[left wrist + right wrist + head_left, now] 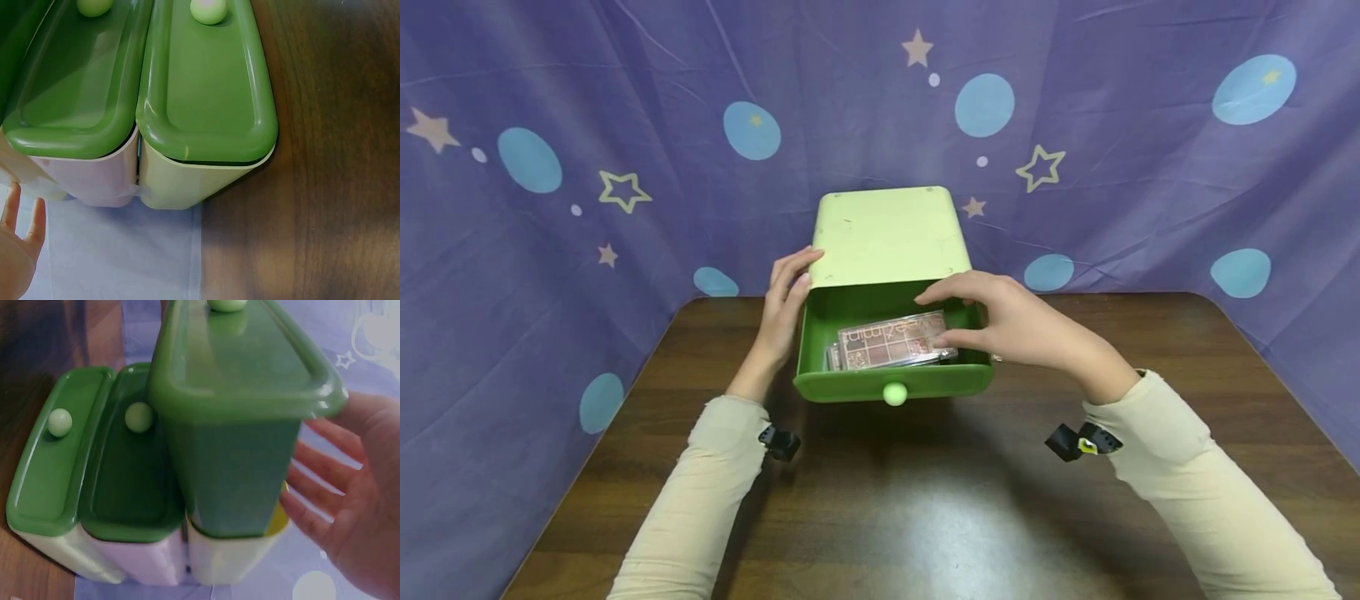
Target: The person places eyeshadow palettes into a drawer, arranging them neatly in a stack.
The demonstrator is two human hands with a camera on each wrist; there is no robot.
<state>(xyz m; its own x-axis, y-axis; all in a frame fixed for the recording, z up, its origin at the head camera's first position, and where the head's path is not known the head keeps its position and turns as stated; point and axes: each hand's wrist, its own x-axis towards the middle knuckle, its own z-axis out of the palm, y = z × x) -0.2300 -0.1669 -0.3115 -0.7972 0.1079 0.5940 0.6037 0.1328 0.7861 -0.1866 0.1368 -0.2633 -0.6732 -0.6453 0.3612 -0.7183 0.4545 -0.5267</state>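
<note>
A pale green cabinet (887, 237) has its green top drawer (842, 383) pulled out. Inside the drawer lies a clear-lidded makeup palette (891, 342), on top of another clear case at its left. The left hand (781, 312) rests against the cabinet's left side; two of its fingers (34, 228) show in the left wrist view. Over the drawer's right side is the right hand (1015, 321), fingers loosely bent, its thumb overlapping the palette's right end; contact cannot be told. The right wrist view shows this hand (356, 494) spread beside the pulled-out drawer (244, 369).
Two lower drawers, one above the pink section (81, 87) and one at the yellow section (209, 87), are pushed in. The cabinet stands on a brown wooden table (925, 517), before a purple curtain (865, 83) with stars and blue spots.
</note>
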